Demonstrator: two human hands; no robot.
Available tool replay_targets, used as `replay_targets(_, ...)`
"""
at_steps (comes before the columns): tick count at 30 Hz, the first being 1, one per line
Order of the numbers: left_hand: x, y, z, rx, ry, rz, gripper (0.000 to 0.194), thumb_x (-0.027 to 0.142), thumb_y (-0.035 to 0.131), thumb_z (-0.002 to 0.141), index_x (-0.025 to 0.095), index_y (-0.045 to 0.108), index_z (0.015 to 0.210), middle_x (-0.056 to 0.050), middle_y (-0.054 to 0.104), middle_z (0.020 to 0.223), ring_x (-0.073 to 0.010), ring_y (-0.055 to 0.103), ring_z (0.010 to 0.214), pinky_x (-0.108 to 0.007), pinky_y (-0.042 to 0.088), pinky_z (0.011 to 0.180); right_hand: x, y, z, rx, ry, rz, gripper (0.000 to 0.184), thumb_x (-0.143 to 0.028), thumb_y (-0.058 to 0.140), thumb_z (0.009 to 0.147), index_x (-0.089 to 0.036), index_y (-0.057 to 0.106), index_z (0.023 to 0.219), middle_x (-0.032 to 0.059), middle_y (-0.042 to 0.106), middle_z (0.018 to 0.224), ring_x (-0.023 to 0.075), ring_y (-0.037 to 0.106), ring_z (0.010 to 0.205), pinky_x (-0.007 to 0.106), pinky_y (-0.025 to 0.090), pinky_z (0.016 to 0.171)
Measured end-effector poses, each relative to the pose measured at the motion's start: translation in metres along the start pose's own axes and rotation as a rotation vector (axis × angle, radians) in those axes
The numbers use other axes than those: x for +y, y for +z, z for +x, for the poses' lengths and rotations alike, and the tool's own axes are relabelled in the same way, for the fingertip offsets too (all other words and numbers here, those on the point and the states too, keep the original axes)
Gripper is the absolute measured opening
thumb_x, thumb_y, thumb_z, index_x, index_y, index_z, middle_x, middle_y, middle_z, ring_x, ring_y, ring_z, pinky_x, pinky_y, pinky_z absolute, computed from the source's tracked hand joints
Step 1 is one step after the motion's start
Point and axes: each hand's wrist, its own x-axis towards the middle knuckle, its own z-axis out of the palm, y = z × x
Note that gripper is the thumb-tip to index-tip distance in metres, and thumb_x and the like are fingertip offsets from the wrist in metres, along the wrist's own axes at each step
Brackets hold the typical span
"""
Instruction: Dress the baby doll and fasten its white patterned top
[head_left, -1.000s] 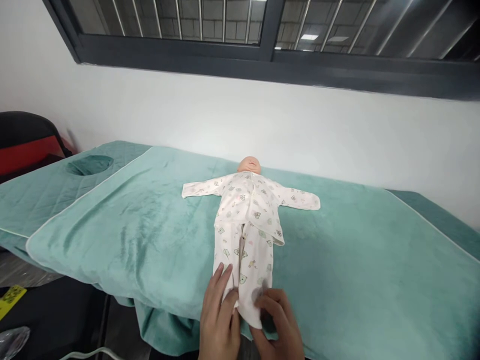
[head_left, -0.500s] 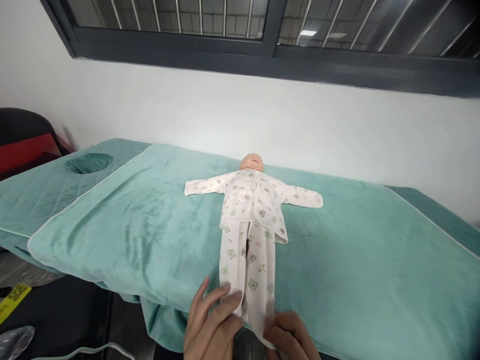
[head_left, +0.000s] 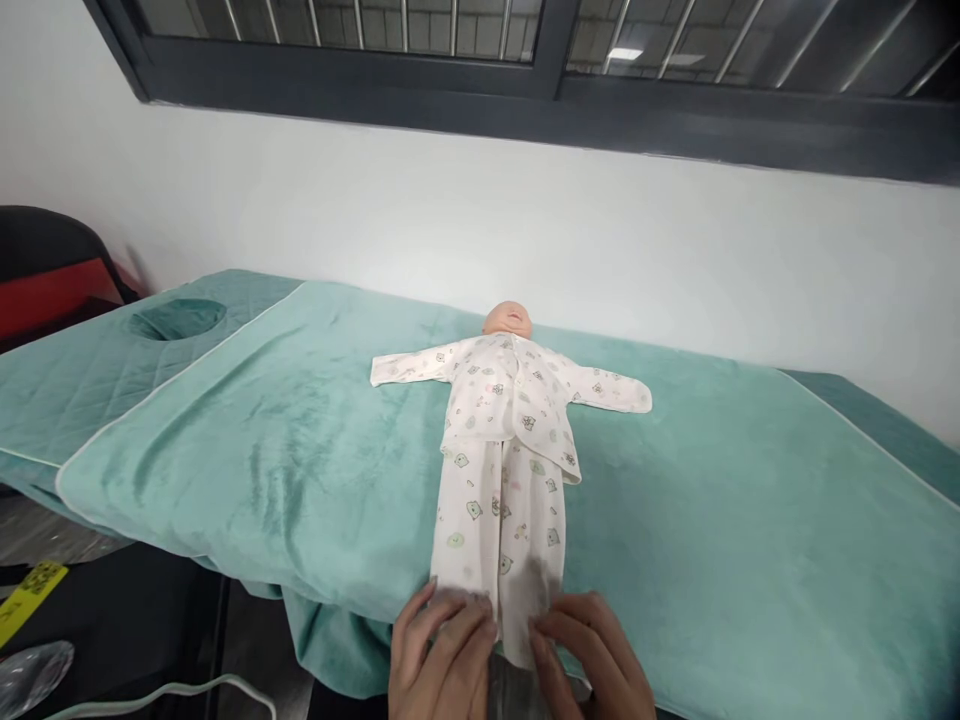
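Note:
A baby doll (head_left: pixel 508 319) lies on its back in the head view, arms spread, its head toward the wall. It wears a white printed baby jacket (head_left: pixel 499 395) and matching baby trousers (head_left: pixel 472 510). My left hand (head_left: pixel 442 655) is closed over the bottom of the left trouser leg, its thumb hidden. At the bottom of the other leg, my right hand (head_left: pixel 596 650) pinches the cuff between thumb and fingers. Both trouser legs lie nearly straight, side by side, toward the near edge.
A green plush sheet (head_left: pixel 322 450) covers the massage bed, which has a face hole (head_left: pixel 180 320) at left. Behind it are a white wall and a barred window. Lower left are a black surface with a yellow label (head_left: pixel 31 600), clear plastic and a pale cable (head_left: pixel 165 690).
The trouser legs have spread flatter and wider, and the gap between them has closed. My left hand has shifted right and down; my right hand has moved slightly right. The view has tilted slightly.

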Motion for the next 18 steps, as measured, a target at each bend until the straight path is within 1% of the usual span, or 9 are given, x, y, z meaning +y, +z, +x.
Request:
replay_targets(2, 0.005, 0.003, 0.0, 0.019, -0.121, -0.001, 0.027, 0.008, 0.058, 0.086, 0.021, 0.066, 0.108, -0.008, 0.072, 0.104, -0.0224, 0.064, 0.106, -0.04, 0.052, 0.095, -0.002, -0.001, 0.017, -0.026, -0.01, -0.052, 0.018, -0.013, 0.057, 0.087, -0.022, 0.063, 0.102, 0.0101, 0.068, 0.095, 0.0221, 0.066, 0.085, 0.035, 0.058, 0.07)
replay_targets(4, 0.007, 0.006, 0.0, 0.002, -0.213, 0.008, 0.032, 0.008, 0.057, 0.086, 0.02, 0.064, 0.115, -0.012, 0.066, 0.118, -0.0248, 0.06, 0.115, -0.042, 0.053, 0.094, -0.005, 0.003, 0.037, -0.092, -0.027, -0.122, 0.027, -0.015, 0.053, 0.091, -0.021, 0.06, 0.117, 0.0135, 0.065, 0.115, 0.0251, 0.063, 0.105, 0.04, 0.058, 0.083)
replay_targets(6, 0.006, 0.009, 0.0, -0.043, -0.248, 0.016, 0.032, 0.01, 0.053, 0.089, 0.021, 0.062, 0.118, -0.013, 0.06, 0.127, -0.0257, 0.056, 0.12, -0.042, 0.052, 0.095, -0.007, 0.011, 0.058, -0.182, -0.055, -0.221, 0.035, -0.015, 0.051, 0.093, -0.018, 0.056, 0.127, 0.0141, 0.059, 0.131, 0.0263, 0.055, 0.123, 0.044, 0.054, 0.095)
replay_targets(8, 0.003, 0.011, 0.0, -0.078, -0.246, 0.016, 0.032, 0.011, 0.051, 0.091, 0.021, 0.062, 0.118, -0.013, 0.056, 0.135, -0.0267, 0.053, 0.126, -0.044, 0.051, 0.097, -0.005, 0.02, 0.077, -0.252, -0.086, -0.328, 0.037, -0.016, 0.049, 0.094, -0.015, 0.055, 0.13, 0.0129, 0.055, 0.14, 0.027, 0.047, 0.133, 0.048, 0.047, 0.105)
replay_targets(10, 0.0, 0.012, 0.0, -0.092, -0.218, 0.007, 0.032, 0.01, 0.051, 0.091, 0.02, 0.061, 0.12, -0.013, 0.052, 0.141, -0.0273, 0.05, 0.131, -0.043, 0.051, 0.098, -0.001, 0.029, 0.092, -0.283, -0.091, -0.416, 0.037, -0.019, 0.049, 0.095, -0.011, 0.056, 0.131, 0.0125, 0.054, 0.142, 0.0281, 0.044, 0.136, 0.051, 0.04, 0.112)
replay_targets(12, -0.002, 0.013, 0.0, -0.068, -0.222, -0.015, 0.033, 0.009, 0.052, 0.09, 0.019, 0.06, 0.121, -0.013, 0.054, 0.14, -0.0262, 0.051, 0.13, -0.04, 0.052, 0.098, 0.005, 0.036, 0.101, -0.304, -0.053, -0.478, 0.038, -0.023, 0.048, 0.097, -0.009, 0.057, 0.131, 0.0125, 0.057, 0.139, 0.0286, 0.045, 0.136, 0.053, 0.036, 0.114)
replay_targets(15, -0.002, 0.013, 0.0, -0.004, -0.285, -0.059, 0.029, 0.008, 0.053, 0.091, 0.018, 0.061, 0.116, -0.013, 0.06, 0.133, -0.0236, 0.057, 0.124, -0.036, 0.053, 0.096, 0.012, 0.041, 0.104, -0.326, -0.003, -0.519, 0.037, -0.025, 0.046, 0.098, -0.01, 0.06, 0.129, 0.0117, 0.061, 0.135, 0.0278, 0.048, 0.134, 0.052, 0.035, 0.114)
replay_targets(18, -0.005, 0.012, 0.0, 0.029, -0.306, -0.069, 0.024, 0.007, 0.054, 0.09, 0.018, 0.062, 0.11, -0.012, 0.064, 0.125, -0.0217, 0.062, 0.117, -0.033, 0.054, 0.093, 0.014, 0.044, 0.102, -0.319, 0.011, -0.535, 0.039, -0.027, 0.044, 0.1, -0.01, 0.059, 0.131, 0.0119, 0.059, 0.138, 0.0274, 0.046, 0.135, 0.052, 0.032, 0.115)
